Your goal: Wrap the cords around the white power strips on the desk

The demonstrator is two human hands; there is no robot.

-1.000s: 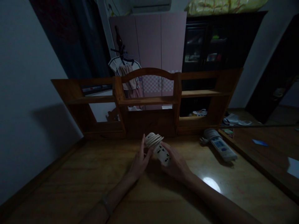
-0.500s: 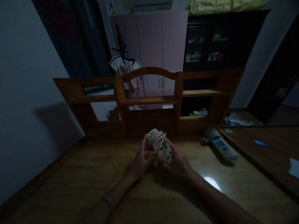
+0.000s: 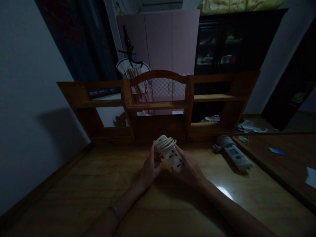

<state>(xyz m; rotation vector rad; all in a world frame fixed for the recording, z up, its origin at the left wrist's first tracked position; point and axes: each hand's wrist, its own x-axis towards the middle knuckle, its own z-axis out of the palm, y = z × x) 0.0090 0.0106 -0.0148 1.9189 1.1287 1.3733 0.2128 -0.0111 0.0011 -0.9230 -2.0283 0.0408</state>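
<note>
A white power strip [image 3: 175, 158] with dark socket holes is held tilted above the wooden desk [image 3: 103, 184]. Its white cord [image 3: 166, 144] is wound in several turns around the upper left end. My right hand [image 3: 189, 168] is closed around the lower right end, fingers along its edge. At the upper left end, my left hand [image 3: 151, 166] grips the strip and the wound cord, its fingers curled at the side. The cord's plug cannot be made out.
A second power strip [image 3: 237, 157] with a grey coiled cord lies on the desk at right. A wooden shelf unit [image 3: 158, 106] spans the back edge. A blue card [image 3: 276, 150] and white paper [image 3: 311, 177] lie on the surface further right.
The cord's turns sit closer together near the strip's upper end. The pale piece that hung below, between my hands, is out of sight. My left fingers have shifted up and left.
</note>
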